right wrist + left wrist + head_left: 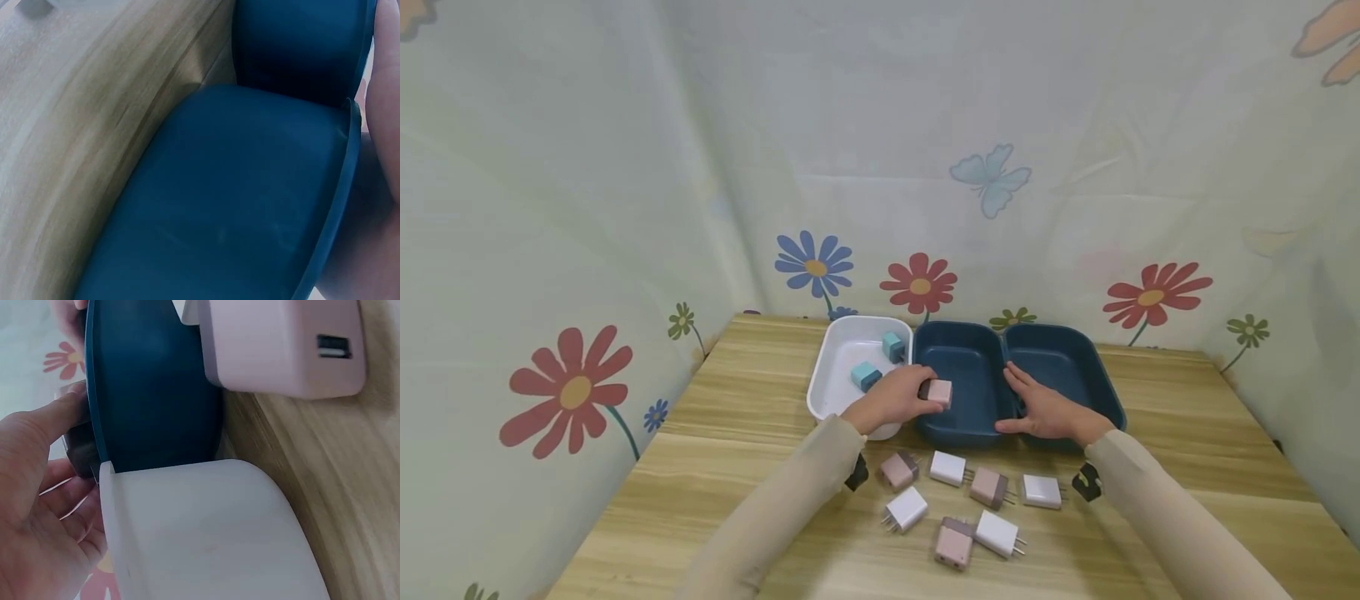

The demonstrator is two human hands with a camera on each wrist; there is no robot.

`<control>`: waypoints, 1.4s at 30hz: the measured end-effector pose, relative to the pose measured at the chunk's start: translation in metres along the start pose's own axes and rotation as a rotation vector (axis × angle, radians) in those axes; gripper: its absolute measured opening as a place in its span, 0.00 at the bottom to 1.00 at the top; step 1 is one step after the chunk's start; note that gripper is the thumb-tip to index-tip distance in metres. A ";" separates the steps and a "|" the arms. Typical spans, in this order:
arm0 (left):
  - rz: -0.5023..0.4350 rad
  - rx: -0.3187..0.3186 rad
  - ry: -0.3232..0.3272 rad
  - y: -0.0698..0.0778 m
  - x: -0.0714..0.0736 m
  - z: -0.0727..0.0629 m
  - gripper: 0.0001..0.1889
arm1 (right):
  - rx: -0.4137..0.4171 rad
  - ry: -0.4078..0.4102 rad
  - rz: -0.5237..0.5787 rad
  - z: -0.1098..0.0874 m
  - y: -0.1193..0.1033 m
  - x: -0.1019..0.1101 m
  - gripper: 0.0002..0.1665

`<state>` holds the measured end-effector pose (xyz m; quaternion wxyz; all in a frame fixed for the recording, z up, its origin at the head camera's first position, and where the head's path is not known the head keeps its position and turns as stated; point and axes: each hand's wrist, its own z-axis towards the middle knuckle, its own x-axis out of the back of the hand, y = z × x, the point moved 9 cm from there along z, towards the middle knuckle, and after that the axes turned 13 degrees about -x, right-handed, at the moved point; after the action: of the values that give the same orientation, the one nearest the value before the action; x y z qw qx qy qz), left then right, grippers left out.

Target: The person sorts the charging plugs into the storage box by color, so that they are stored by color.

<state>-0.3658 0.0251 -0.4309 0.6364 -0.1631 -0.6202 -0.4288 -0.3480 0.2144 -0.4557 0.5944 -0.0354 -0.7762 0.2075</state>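
One pink charger [939, 393]: over middle tray [966, 367], near its left rim.
Left grip [895, 395]: pinching this charger.
Right grip [1047, 410]: spread, at right tray's [1060, 367] rim.
Pinch: if too loose, charger could fall against rim.

A pale cloth backdrop [865, 108] fills the upper frame of the head view, printed with a light blue butterfly [992, 181] right of centre, a blue flower [815, 267] left of centre and a large red flower [575, 392] at lower left. A wood-grain tabletop [1202, 475] spans the bottom.
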 end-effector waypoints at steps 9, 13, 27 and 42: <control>-0.102 0.059 0.052 -0.012 0.002 0.009 0.25 | -0.013 0.006 0.001 0.002 0.001 -0.001 0.63; -0.082 0.075 0.045 -0.011 0.001 0.013 0.26 | -0.016 0.005 0.009 0.003 0.000 -0.002 0.62; -0.127 0.134 0.098 -0.029 0.008 0.016 0.25 | -0.013 -0.011 0.006 0.005 -0.003 -0.004 0.63; -0.168 -0.074 0.027 0.007 0.019 -0.040 0.23 | -0.018 -0.010 0.007 0.002 -0.003 0.002 0.62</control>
<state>-0.3372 -0.0066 -0.4175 0.6001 -0.1282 -0.6065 -0.5055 -0.3497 0.2121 -0.4527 0.5896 -0.0425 -0.7808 0.2025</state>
